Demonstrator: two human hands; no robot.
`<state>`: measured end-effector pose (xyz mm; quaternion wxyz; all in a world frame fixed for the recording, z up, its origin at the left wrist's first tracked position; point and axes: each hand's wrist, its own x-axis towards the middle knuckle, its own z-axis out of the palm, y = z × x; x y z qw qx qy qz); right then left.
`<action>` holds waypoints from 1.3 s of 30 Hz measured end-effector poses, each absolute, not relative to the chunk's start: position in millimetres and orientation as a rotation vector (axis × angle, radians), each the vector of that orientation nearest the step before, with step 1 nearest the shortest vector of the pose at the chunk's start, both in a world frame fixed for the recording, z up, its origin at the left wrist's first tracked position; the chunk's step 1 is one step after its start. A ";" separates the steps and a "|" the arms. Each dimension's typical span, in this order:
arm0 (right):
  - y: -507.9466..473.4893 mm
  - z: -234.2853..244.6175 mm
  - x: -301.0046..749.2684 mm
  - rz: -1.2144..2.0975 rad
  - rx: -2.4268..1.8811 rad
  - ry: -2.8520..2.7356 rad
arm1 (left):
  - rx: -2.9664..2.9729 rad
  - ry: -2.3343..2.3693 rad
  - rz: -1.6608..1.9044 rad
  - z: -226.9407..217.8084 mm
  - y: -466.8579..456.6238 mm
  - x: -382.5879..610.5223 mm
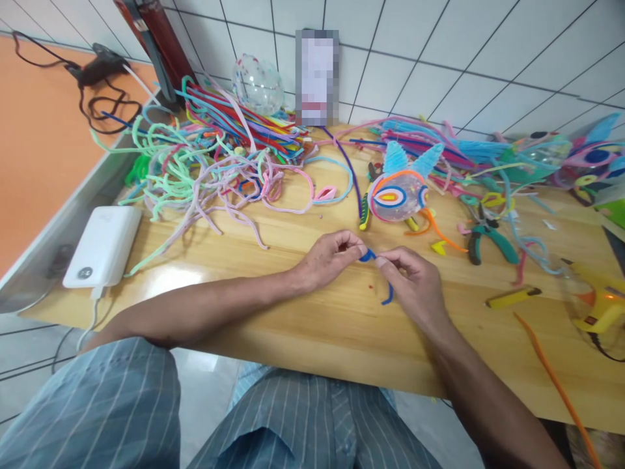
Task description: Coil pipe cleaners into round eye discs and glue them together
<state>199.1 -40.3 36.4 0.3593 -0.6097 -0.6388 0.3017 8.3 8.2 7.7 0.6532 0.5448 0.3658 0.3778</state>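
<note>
My left hand and my right hand meet over the middle of the wooden table. Both pinch a short blue pipe cleaner. Its upper end is bent between the fingertips, and its lower end curls out below my right hand. Just behind the hands lies a clear ball figure with light-blue fuzzy ears and a ringed orange, blue and red eye.
A tangled heap of pastel and bright pipe cleaners covers the back left. Green-handled pliers, a yellow glue gun and a long orange pipe cleaner lie at the right. A white power bank sits at the left edge.
</note>
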 end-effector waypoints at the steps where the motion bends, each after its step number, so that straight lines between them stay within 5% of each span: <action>1: -40.4 35.4 199.3 0.797 -1.575 -1.638 | 1.229 0.827 0.867 7.6 6.9 8.6; 17: -42.1 28.1 193.9 0.888 -1.578 -1.508 | 1.161 0.904 0.953 11.4 -9.8 14.8; 27: -38.2 32.8 197.1 1.013 -1.606 -1.468 | 1.303 0.818 0.690 16.7 6.3 8.5; 39: -43.5 29.9 197.2 0.804 -1.645 -1.696 | 1.529 0.804 0.688 21.6 14.3 2.9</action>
